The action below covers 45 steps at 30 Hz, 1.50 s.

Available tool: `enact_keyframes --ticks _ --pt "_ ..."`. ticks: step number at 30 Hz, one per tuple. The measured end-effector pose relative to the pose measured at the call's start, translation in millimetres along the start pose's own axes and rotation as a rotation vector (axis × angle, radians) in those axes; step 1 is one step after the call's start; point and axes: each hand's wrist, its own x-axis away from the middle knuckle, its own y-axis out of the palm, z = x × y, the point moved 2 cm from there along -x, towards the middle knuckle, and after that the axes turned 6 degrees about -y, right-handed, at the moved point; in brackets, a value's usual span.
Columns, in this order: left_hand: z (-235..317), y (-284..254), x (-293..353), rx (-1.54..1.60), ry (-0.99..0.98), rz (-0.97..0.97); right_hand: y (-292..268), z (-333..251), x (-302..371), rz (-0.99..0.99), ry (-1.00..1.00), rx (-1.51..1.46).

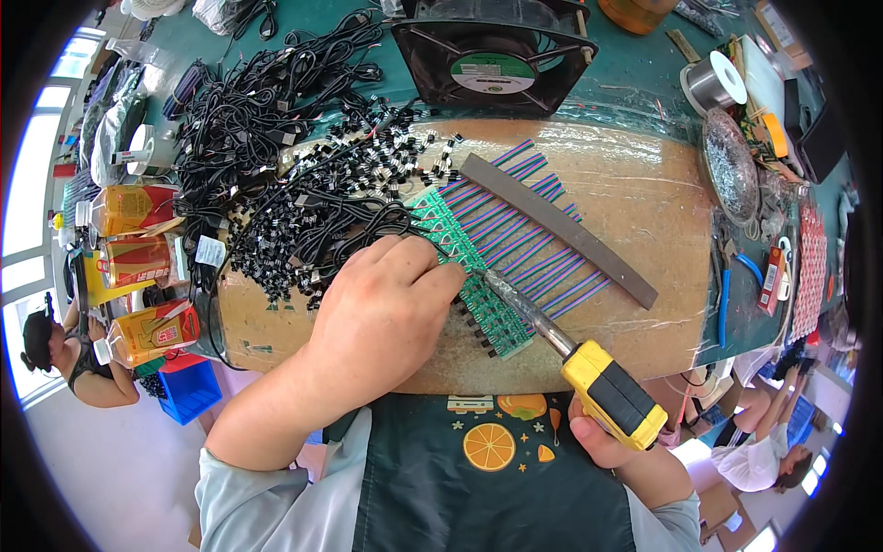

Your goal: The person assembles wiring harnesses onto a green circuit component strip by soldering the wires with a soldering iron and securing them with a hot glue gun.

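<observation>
Beyond the left hand (382,308) and the right hand (598,437) spreads a green worktop (635,87), with a tan board (658,230) beneath the work. A tangled heap of black cables (239,129) crowds in ahead and left of the left hand. Well ahead of both stands a black fan (497,60); three orange-labelled bottles (138,210) lie left of the left hand. A dark flat bar (561,230), ahead of the right hand, lies across the striped ribbon wires (575,299). The right hand is wrapped around the yellow-and-black handle of a soldering iron (607,386), its tip just right of the left fingertips. The green circuit board (492,313) lies under those fingertips, partly covered by them. A solder spool (722,83) sits far ahead and right of the right hand. Closed in a pinch, the left hand has hold of a thin black cable (416,225); small black connectors (267,253) are strewn to its left.
</observation>
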Motion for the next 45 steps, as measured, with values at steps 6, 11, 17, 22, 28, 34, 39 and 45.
enact_keyframes --ticks 6,11,17,22,28,34,39,45 --pt "-1 0 1 -0.009 -0.002 -0.003 2 -2 -1 -0.011 0.100 -0.135" --pt "-2 0 1 -0.008 0.009 -0.004 1 13 18 -0.052 0.093 -0.041" --pt "-2 0 1 -0.017 0.008 -0.018 0 3 10 -0.052 0.143 -0.063" --pt "-3 0 0 -0.008 0.005 -0.019 0 14 25 -0.044 0.121 0.054" --pt "-1 -1 -1 0.018 0.006 -0.020 0 2 10 -0.042 0.147 -0.093" --pt "-1 -1 -2 0.003 0.007 -0.037 -3 -3 1 -0.022 0.053 -0.073" --pt "-1 0 -1 -0.001 0.007 -0.042 -3 -3 2 -0.022 0.059 -0.054" --pt "-2 1 -1 0.005 0.014 -0.032 -4 -4 1 -0.007 0.033 0.014"
